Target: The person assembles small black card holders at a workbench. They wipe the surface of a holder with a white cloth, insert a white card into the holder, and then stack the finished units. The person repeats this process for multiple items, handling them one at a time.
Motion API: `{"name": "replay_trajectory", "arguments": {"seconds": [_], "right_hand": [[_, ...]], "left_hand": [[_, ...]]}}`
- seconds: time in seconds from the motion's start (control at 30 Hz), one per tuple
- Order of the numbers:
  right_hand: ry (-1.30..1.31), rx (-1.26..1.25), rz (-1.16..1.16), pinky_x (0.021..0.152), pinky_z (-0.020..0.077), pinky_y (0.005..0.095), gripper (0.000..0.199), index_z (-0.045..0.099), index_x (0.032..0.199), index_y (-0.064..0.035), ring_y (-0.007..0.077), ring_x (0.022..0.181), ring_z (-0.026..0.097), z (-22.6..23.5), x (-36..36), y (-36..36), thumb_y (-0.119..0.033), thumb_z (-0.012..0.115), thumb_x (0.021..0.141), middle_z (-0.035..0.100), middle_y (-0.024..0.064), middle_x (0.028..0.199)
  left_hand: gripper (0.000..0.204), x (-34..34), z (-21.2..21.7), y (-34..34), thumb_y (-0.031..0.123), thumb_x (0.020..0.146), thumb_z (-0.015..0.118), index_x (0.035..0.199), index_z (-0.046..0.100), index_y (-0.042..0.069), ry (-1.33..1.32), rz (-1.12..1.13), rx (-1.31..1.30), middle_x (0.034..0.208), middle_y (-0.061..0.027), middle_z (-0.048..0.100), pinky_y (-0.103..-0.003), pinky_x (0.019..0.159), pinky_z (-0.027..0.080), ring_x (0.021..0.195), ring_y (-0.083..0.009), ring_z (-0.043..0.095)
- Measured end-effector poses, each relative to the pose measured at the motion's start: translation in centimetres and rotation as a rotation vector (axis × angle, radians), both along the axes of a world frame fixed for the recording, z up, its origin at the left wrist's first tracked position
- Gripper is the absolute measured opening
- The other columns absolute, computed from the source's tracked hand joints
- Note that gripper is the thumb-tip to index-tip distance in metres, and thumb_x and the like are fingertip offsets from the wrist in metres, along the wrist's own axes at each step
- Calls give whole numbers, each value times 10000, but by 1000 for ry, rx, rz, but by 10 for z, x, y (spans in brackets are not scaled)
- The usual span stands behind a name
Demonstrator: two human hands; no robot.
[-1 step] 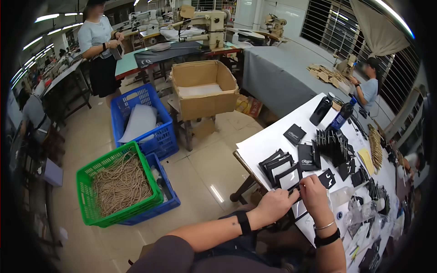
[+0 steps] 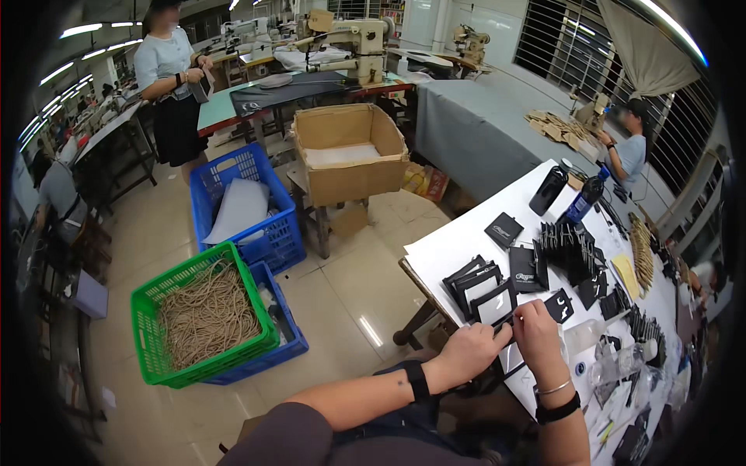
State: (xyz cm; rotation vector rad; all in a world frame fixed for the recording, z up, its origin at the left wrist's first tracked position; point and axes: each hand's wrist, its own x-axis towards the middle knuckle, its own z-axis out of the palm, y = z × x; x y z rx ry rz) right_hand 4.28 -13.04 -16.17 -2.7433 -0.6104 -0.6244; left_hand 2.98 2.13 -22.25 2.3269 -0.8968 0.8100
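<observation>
At the near edge of the white table [image 2: 435, 248], my left hand [image 2: 468, 356] and my right hand [image 2: 536, 332] meet with fingers pinched together. Between the fingertips is a small dark piece, mostly covered, so its kind is unclear. Just beyond my hands lies an overlapping row of flat black pouches with pale window panels [image 2: 493, 304]. Behind them are a black wallet with light print [image 2: 524, 269] and another flat black one [image 2: 503, 230]. A thick row of black wallets [image 2: 567, 250] stands on edge farther right. Close to my right hand lies a black piece with white marks [image 2: 558, 305].
A dark bottle [image 2: 550, 187] and a blue-labelled bottle [image 2: 587, 194] stand at the table's far side. Clear plastic bottles [image 2: 618, 365] lie to the right. On the left are a green crate of cord [image 2: 268, 330], blue crates [image 2: 284, 233] and a cardboard box [image 2: 353, 177]. Other people work nearby.
</observation>
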Motion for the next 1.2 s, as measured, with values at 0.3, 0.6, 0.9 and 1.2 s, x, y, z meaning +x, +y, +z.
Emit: {"name": "replay_trajectory", "arguments": {"seconds": [0.3, 0.6, 0.9, 1.2], "right_hand": [[-123, 340, -217, 591, 430, 379, 116, 508, 710, -1, 299, 642, 527, -30, 17, -16, -23, 620, 690, 506, 128, 688], [746, 1420, -222, 659, 456, 244, 112, 603, 864, -80, 82, 770, 554, -23, 14, -31, -151, 679, 821, 587, -16, 821], [674, 1295, -365, 605, 409, 231, 85, 630, 839, -74, 79, 732, 555, -21, 27, -23, -119, 684, 793, 617, -17, 823], [-16, 544, -277, 608, 484, 311, 90, 612, 828, -19, 214, 671, 611, -27, -7, -11, -88, 654, 788, 634, 105, 798]], "left_hand": [[465, 3, -3, 1, 90, 763, 522, 1225, 547, 45, 11, -15, 29, 644, -35, 496, -292, 525, 444, 594, -181, 537], [490, 3, 1, -1, 37, 742, 543, 1231, 562, 65, 60, -19, 26, 654, -44, 500, -325, 536, 457, 606, -201, 537], [497, 5, 2, 3, 22, 744, 549, 1239, 559, 72, 31, -43, 20, 644, -46, 506, -328, 528, 454, 598, -208, 541], [462, 0, 2, -6, 47, 739, 548, 1200, 574, 32, -48, -18, 106, 635, -37, 507, -306, 532, 467, 595, -191, 547]]}}
